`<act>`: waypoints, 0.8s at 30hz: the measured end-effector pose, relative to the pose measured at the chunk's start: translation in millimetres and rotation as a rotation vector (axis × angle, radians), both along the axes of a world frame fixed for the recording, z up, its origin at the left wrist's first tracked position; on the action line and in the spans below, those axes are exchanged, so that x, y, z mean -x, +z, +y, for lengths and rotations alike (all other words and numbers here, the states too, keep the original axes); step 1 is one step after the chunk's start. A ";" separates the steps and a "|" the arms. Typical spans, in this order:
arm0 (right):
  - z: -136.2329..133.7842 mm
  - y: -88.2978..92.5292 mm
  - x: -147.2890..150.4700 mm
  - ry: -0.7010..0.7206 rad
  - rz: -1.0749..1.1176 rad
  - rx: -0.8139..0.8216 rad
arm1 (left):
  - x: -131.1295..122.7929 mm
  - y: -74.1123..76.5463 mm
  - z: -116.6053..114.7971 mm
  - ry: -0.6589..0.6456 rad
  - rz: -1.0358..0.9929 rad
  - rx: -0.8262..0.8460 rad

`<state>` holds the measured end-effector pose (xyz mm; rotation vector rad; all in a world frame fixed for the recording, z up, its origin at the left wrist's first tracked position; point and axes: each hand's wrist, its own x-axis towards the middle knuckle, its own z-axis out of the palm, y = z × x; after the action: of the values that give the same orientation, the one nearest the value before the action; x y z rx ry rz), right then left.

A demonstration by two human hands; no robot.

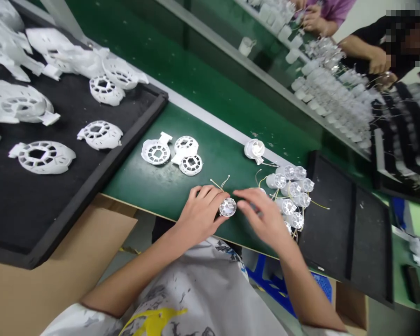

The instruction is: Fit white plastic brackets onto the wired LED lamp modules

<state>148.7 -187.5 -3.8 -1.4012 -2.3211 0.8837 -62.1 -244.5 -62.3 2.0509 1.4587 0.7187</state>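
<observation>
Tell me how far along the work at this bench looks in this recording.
Looks done: wired white cylinders stand clustered on the green bench. In hand: the left hand holds a small white cylinder, with the right hand beside it. Left: perforated white housings, some on the bench, more on the black foam tray, appear unjoined.

Three white plastic covers (186, 147) lie on the green tabletop (217, 163). One small wired cylinder (227, 206) sits between the left hand (199, 212) and right hand (264, 217), another cylinder (254, 149) lies apart, and about ten other cylinders (290, 189) cluster together.
</observation>
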 end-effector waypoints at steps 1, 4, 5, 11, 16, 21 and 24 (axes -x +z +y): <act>17.2 7.5 0.4 -0.034 -0.067 -0.066 | 0.4 -0.3 0.3 -0.003 -0.002 0.002; 78.9 15.8 0.7 -0.171 -0.302 -0.345 | 1.0 -1.5 0.7 -0.003 0.014 -0.026; 98.9 14.0 0.2 -0.146 -0.340 -0.334 | 1.0 -1.7 0.5 -0.002 0.023 -0.036; 171.7 2.5 3.7 -0.040 -0.360 -0.194 | 0.4 -0.8 -4.1 -0.010 0.046 -0.047; 221.5 12.7 17.3 -0.131 -0.368 -0.214 | 0.7 0.8 -5.1 -0.002 0.053 -0.063; 246.3 24.1 33.4 -0.190 -0.448 -0.155 | 2.1 4.4 -5.5 -0.004 0.034 -0.042; 220.4 29.1 61.6 -0.043 -0.337 -0.281 | 1.8 5.0 -4.7 -0.007 0.048 -0.052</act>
<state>87.0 32.8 25.3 -1.5638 -2.5186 0.3071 -63.9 -249.1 -57.3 2.1248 1.4734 0.7156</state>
